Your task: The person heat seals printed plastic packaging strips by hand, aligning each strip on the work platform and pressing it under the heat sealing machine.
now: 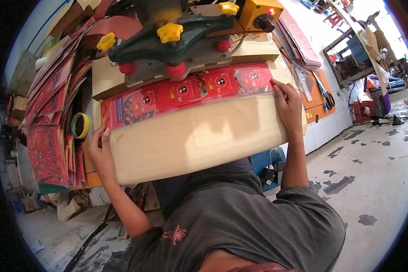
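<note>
The person wears a dark grey shirt (258, 217) with short sleeves, one (303, 204) at four o'clock, the other (146, 245) at seven. A small pinkish-red print (177, 234) sits between six and seven o'clock. Dark trousers (173, 189) show near six.

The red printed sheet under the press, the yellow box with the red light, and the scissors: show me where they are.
Red printed sheet (189, 93): head view, middle of its printed face.
Yellow box (254, 12): head view, front panel.
Scissors (330, 101): head view, dark handles.
</note>
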Available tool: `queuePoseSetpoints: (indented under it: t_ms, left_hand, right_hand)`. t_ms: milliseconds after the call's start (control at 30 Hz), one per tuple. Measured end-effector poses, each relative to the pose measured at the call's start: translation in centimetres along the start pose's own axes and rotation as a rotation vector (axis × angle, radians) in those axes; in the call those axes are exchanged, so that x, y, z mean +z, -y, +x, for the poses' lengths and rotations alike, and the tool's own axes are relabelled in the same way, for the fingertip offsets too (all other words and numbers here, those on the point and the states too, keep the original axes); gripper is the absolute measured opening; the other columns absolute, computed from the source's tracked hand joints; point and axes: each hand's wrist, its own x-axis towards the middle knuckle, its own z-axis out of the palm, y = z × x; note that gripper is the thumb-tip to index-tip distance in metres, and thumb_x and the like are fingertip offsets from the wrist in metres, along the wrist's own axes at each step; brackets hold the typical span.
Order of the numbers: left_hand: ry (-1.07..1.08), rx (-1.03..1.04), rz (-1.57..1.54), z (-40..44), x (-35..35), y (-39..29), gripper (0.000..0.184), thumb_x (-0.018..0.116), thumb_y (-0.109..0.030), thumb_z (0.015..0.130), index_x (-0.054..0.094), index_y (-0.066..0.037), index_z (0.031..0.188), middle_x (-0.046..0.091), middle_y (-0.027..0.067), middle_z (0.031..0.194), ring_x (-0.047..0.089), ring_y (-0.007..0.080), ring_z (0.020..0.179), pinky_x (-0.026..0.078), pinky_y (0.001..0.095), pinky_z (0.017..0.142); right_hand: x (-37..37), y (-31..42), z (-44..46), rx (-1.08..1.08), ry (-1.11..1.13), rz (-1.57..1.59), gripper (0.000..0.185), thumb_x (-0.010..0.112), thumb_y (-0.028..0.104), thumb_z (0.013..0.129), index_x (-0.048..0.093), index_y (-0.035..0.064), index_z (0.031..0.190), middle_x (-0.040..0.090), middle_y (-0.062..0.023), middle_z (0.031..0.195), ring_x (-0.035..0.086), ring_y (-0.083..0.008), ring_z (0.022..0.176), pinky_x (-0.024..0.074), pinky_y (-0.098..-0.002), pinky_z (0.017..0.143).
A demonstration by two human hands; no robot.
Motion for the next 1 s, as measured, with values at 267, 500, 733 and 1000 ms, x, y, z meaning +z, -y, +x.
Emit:
queuePoseSetpoints:
  t_ms: [267,500,733,1000]
  left_hand:
    - [0.027,-0.063,-0.004,-0.1,-0.2,-0.9,0.037,0.065,-0.027,0.100,0.069,0.004,0.119,0.070,0.0170,0.121,0.063,0.0273,0.115,0.044,0.0383,0.105]
    - [0.008,-0.007,0.011,-0.1,-0.1,-0.3,0.038,0.065,-0.029,0.100,0.069,0.004,0.120,0.066,0.0126,0.110,0.060,0.0222,0.102,0.045,0.0344,0.094]
    - [-0.060,0.048,0.020,-0.1,0.2,0.4,0.035,0.064,-0.028,0.101,0.070,0.000,0.121,0.062,0.0069,0.100,0.055,0.0166,0.086,0.047,0.0314,0.081]
    - [-0.051,0.031,0.030,0.0,0.2,0.4,0.031,0.063,-0.020,0.100,0.070,-0.004,0.125,0.062,0.0062,0.105,0.053,0.0144,0.083,0.047,0.0294,0.080]
  right_hand:
    - [0.0,-0.2,0.0,-0.016,-0.005,-0.024,0.024,0.065,0.012,0.096,0.075,0.0044,0.116,0.063,-0.0136,0.081,0.060,-0.0219,0.073,0.0467,-0.0338,0.070]
    - [-0.1,-0.1,0.1,-0.004,0.009,-0.062,0.024,0.065,0.012,0.096,0.075,0.0049,0.116,0.064,-0.0142,0.082,0.060,-0.0236,0.073,0.0472,-0.0349,0.070]
    - [-0.2,0.6,-0.1,-0.020,-0.005,-0.045,0.023,0.064,0.011,0.096,0.075,0.0047,0.116,0.065,-0.0139,0.084,0.060,-0.0217,0.074,0.0473,-0.0333,0.070]
    - [-0.4,0.7,-0.1,0.009,0.024,-0.008,0.025,0.063,0.011,0.097,0.074,0.0031,0.118,0.068,-0.0138,0.091,0.060,-0.0169,0.077,0.0474,-0.0305,0.072]
